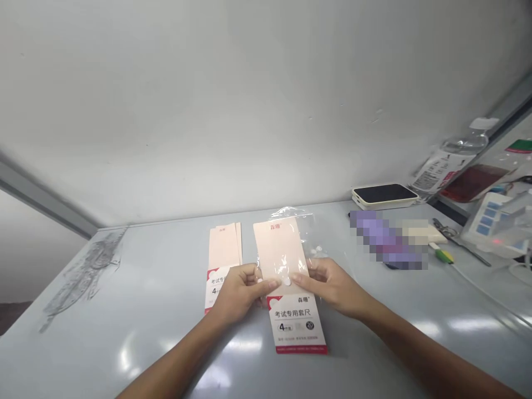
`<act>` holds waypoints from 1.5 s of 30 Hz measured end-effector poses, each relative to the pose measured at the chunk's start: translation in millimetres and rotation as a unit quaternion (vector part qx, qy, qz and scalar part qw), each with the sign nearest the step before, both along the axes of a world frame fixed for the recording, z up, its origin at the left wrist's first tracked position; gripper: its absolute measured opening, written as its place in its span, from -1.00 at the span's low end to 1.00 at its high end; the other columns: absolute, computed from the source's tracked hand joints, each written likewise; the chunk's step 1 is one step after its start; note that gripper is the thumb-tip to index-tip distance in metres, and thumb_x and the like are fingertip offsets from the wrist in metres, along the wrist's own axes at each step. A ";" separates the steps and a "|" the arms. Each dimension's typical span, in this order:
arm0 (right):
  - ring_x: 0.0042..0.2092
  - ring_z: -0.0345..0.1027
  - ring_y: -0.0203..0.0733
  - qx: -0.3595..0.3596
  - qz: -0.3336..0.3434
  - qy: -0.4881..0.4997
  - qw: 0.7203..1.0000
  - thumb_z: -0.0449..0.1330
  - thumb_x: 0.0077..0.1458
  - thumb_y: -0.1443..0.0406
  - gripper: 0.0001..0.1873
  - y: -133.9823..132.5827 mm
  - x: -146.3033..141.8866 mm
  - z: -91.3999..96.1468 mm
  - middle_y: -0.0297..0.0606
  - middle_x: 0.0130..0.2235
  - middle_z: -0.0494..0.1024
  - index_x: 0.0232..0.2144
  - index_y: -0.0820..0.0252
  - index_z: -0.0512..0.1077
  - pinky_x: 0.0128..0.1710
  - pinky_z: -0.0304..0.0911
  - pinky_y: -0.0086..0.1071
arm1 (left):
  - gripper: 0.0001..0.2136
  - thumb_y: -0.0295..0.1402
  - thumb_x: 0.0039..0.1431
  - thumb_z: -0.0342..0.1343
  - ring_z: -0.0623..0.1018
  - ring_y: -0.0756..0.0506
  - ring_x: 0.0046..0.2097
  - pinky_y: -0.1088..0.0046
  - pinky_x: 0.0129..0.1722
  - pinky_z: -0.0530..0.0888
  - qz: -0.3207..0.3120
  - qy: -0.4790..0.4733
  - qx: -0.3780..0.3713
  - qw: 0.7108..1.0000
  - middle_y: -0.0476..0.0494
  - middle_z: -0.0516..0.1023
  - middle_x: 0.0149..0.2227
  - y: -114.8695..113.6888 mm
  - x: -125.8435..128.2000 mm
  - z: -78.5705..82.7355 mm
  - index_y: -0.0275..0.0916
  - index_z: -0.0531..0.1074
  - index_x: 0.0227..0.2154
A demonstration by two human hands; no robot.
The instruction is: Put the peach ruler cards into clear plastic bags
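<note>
Between my two hands is a printed packaging card (296,324), pale pink above and white with a red band below. Its pink part lies inside a clear plastic bag (308,227), while the white printed end sticks out toward me. My left hand (241,291) pinches the bag's left side, thumb on top and fingers underneath. On the other side my right hand (334,285) pinches it the same way, thumb resting over the card. Beside my left hand lies a small stack of similar cards (224,246), partly covered by that hand.
At the back right a phone (384,193) lies on a pale box-like object, near a tilted clear bottle (446,160). Closer are a blurred-out purple object (384,238), a white cable (477,285) and scissors (461,244). A dark drawing (89,269) marks the table's left.
</note>
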State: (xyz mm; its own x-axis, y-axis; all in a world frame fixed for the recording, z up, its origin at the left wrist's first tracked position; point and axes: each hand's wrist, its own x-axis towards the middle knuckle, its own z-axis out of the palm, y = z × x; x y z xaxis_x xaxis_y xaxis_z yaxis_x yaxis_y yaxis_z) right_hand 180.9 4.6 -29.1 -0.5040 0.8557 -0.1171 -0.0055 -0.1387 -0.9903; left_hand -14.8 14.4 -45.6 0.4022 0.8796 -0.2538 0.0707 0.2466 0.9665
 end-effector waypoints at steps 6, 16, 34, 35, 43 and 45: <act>-0.25 0.43 -0.11 0.003 -0.020 -0.011 1.000 0.08 0.06 0.16 -0.68 -0.2 -1.7 -4.2 -0.19 -0.26 0.54 -0.20 0.22 0.41 -0.29 0.34 -0.28 | -0.59 -0.07 -0.04 0.05 0.13 0.09 -0.61 0.54 -0.61 0.04 0.035 0.256 0.163 0.952 0.10 0.10 -0.71 -7.3 1.3 -2.2 -0.25 0.07 -0.73; -0.25 0.44 -0.08 -0.028 -0.079 -0.008 0.996 0.20 -0.06 0.19 -0.66 -6.4 -12.0 -9.8 -0.18 -0.24 0.54 -0.21 0.22 0.36 -0.27 0.37 -0.24 | -0.73 -0.27 0.13 -0.16 0.11 0.07 -0.63 0.52 -0.60 0.03 0.057 0.380 0.323 0.865 0.08 0.16 -0.70 -13.5 -0.2 -3.3 -0.22 0.11 -0.65; -0.29 0.41 -0.11 0.010 -0.028 -0.013 0.999 0.11 0.04 0.18 -0.75 -14.3 -15.3 -9.2 -0.18 -0.32 0.52 -0.31 0.25 0.41 -0.34 0.33 -0.30 | -0.76 -0.17 0.12 -0.08 0.40 0.00 -0.43 0.53 -0.48 0.28 -0.055 0.044 0.107 0.992 -0.04 0.41 -0.46 -15.3 5.4 3.5 -0.26 0.29 -0.39; -0.29 0.41 -0.11 0.011 -0.025 -0.017 0.999 0.09 0.05 0.18 -0.75 -14.5 -15.4 -9.2 -0.18 -0.32 0.51 -0.31 0.26 0.41 -0.34 0.33 -0.30 | -0.76 -0.18 0.13 -0.09 0.40 0.00 -0.42 0.53 -0.48 0.29 -0.062 0.039 0.107 0.992 -0.05 0.41 -0.46 -16.4 5.8 4.3 -0.27 0.31 -0.39; -0.28 0.41 -0.10 0.011 0.004 -0.024 1.000 0.04 0.08 0.14 -0.69 -14.7 -16.0 -11.9 -0.21 -0.35 0.51 -0.28 0.25 0.41 -0.32 0.32 -0.29 | -0.74 -0.17 0.12 -0.08 0.39 0.01 -0.46 0.53 -0.51 0.27 -0.039 0.010 0.068 0.997 -0.06 0.39 -0.49 -17.1 5.4 0.7 -0.29 0.30 -0.45; -0.29 0.40 -0.11 0.016 0.005 -0.033 0.999 0.03 0.08 0.12 -0.68 -15.0 -16.5 -11.7 -0.22 -0.37 0.51 -0.32 0.25 0.41 -0.34 0.32 -0.31 | -0.74 -0.16 0.11 -0.06 0.39 0.00 -0.45 0.52 -0.51 0.28 -0.031 0.024 0.071 0.997 -0.07 0.39 -0.48 -17.2 6.1 1.5 -0.29 0.30 -0.43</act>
State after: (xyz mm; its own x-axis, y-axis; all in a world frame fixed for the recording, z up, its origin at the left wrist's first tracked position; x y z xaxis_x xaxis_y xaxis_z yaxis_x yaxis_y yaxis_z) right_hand 164.4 -10.5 -40.8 -0.5043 0.8546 -0.1236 0.0614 -0.1073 -0.9923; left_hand -8.7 -2.9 -44.0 0.4474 0.8818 -0.1494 0.1278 0.1023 0.9865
